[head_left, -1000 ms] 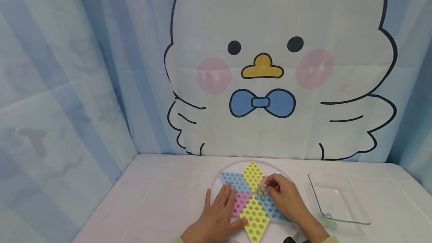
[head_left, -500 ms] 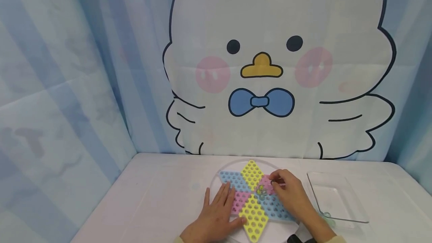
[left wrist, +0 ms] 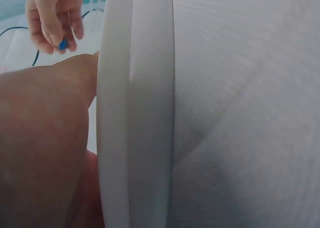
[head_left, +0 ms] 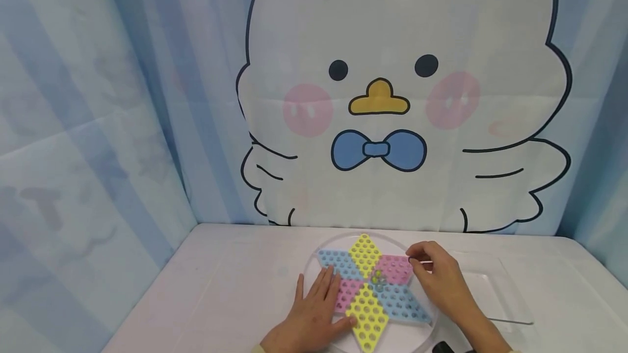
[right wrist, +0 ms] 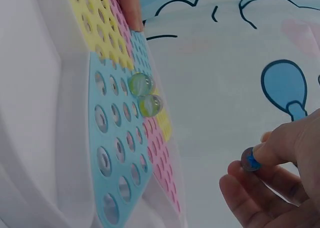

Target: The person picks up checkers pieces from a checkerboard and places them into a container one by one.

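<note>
From the head view, my right hand (head_left: 439,282) hovers over the right edge of the star-shaped board (head_left: 369,286), fingers curled toward the thumb, pinching something too small to make out here. The board lies flat on the white surface (head_left: 230,293), one yellow point aimed at me and the other away. My left hand (head_left: 314,315) lies flat and open on the board's near left part, fingers spread and pointing away from me. Two marbles (head_left: 378,279) sit touching each other at the board's centre, to the left of my right hand and slightly nearer me, and just right of my left fingertips; of the two hands the right is the free one, raised off the board. A clear tray (head_left: 495,298) lies on the surface to the right, partly behind my right wrist. From the left wrist view, most of the picture is the pale board rim (left wrist: 135,113) and my own palm pressed against it; far off, my right hand (left wrist: 52,18) shows with a blue marble (left wrist: 62,45) held at its fingertips. From the right wrist view, that blue marble (right wrist: 249,160) is gripped between my thumb and fingertips, held clear of the board (right wrist: 115,153); the two greenish marbles (right wrist: 145,93) rest in neighbouring holes where the blue, yellow and pink sections meet, well apart from the pinched one.
</note>
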A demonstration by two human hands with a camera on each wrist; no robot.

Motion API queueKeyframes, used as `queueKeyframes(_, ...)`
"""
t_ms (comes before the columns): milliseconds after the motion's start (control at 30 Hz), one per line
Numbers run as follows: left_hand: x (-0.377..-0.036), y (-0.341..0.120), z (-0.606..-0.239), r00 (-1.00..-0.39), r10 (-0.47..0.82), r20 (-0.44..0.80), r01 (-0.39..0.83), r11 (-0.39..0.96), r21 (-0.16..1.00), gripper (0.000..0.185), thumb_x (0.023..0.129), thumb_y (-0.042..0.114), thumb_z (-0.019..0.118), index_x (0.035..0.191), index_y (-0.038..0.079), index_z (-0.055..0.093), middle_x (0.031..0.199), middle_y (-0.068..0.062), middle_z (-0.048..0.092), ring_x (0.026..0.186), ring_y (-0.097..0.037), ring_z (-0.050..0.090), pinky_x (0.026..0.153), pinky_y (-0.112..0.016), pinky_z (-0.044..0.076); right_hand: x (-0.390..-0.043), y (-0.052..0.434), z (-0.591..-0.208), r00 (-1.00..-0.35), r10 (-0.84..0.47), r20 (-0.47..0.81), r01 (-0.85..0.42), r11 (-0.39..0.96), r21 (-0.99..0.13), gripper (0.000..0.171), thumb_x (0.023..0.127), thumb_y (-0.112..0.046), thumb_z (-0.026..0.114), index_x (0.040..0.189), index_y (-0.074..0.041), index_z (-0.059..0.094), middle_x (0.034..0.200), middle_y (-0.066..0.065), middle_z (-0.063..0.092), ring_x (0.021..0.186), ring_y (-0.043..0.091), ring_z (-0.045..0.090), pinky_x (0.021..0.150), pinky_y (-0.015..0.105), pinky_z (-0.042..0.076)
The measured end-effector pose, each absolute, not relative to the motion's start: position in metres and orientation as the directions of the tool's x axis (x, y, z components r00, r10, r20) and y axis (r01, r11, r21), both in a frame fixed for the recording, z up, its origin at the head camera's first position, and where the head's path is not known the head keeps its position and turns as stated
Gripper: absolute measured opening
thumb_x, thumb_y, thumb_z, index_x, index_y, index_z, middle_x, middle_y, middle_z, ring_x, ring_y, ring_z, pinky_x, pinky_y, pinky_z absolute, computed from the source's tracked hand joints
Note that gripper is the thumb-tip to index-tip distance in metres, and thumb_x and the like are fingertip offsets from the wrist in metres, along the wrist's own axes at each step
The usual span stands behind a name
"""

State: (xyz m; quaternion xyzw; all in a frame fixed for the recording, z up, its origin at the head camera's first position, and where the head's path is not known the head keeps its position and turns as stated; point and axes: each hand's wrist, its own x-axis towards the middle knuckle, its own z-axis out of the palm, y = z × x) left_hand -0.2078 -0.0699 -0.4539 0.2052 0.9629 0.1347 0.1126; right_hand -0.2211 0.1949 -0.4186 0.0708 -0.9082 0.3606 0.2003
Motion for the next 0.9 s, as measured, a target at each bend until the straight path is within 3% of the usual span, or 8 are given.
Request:
queueKeyframes(233, -0.209, -0.068, -0.456, -0.89, 0.422, -0.171, 0.357, 0.88, 0.312, 0.096, 0.089, 0.078, 0.038, 0.159, 0.014, 0.021, 0.168, -0.005, 0.01, 0.156, -0.024, 0.009, 0.12, -0.065, 0.001, -0.216, 0.212, -0.412, -0.899, 0.05, 0.436, -0.254, 0.751, -0.609, 0.019, 0.091, 0.001, 0.063, 0.109, -0.004, 0.064, 0.108, 0.01, 0.067, 0.1, 0.027, 0.067, 0.083, 0.04, 0.058)
queueKeyframes(467, -0.209, -0.067, -0.455, -0.89, 0.424, -0.169, 0.359, 0.878, 0.316, 0.096, 0.089, 0.078, 0.037, 0.159, 0.014, 0.021, 0.168, -0.005, 0.009, 0.156, -0.024, 0.009, 0.12, -0.065, 0.001, -0.211, 0.232, -0.406, -0.902, 0.106, 0.417, -0.198, 0.759, -0.621, 0.018, 0.092, -0.001, 0.063, 0.11, -0.004, 0.063, 0.109, 0.011, 0.067, 0.101, 0.028, 0.066, 0.076, 0.011, 0.051)
queueKeyframes(533, -0.209, -0.067, -0.455, -0.889, 0.426, -0.165, 0.362, 0.878, 0.314, 0.096, 0.089, 0.078, 0.037, 0.159, 0.014, 0.022, 0.168, -0.006, 0.01, 0.156, -0.024, 0.01, 0.119, -0.065, 0.002, -0.211, 0.237, -0.406, -0.905, 0.118, 0.409, -0.184, 0.758, -0.626, 0.018, 0.093, -0.002, 0.063, 0.11, -0.004, 0.063, 0.11, 0.012, 0.067, 0.102, 0.03, 0.066, 0.075, 0.013, 0.053)
queueKeyframes(667, -0.21, -0.068, -0.455, -0.89, 0.422, -0.173, 0.357, 0.881, 0.31, 0.096, 0.089, 0.079, 0.037, 0.159, 0.014, 0.022, 0.168, -0.005, 0.01, 0.156, -0.024, 0.009, 0.119, -0.065, 0.002, -0.211, 0.247, -0.407, -0.915, 0.145, 0.376, -0.139, 0.761, -0.633, 0.018, 0.094, -0.004, 0.06, 0.112, -0.003, 0.063, 0.112, 0.016, 0.067, 0.104, 0.034, 0.065, 0.081, 0.038, 0.058)
queueKeyframes(900, -0.21, -0.069, -0.457, -0.894, 0.411, -0.18, 0.347, 0.887, 0.303, 0.097, 0.089, 0.079, 0.037, 0.159, 0.015, 0.022, 0.168, -0.005, 0.009, 0.156, -0.024, 0.009, 0.119, -0.066, 0.002, -0.213, 0.264, -0.412, -0.931, 0.175, 0.319, -0.074, 0.768, -0.636, 0.019, 0.094, -0.005, 0.058, 0.112, 0.0, 0.062, 0.112, 0.021, 0.066, 0.103, 0.036, 0.064, 0.083, 0.047, 0.057)
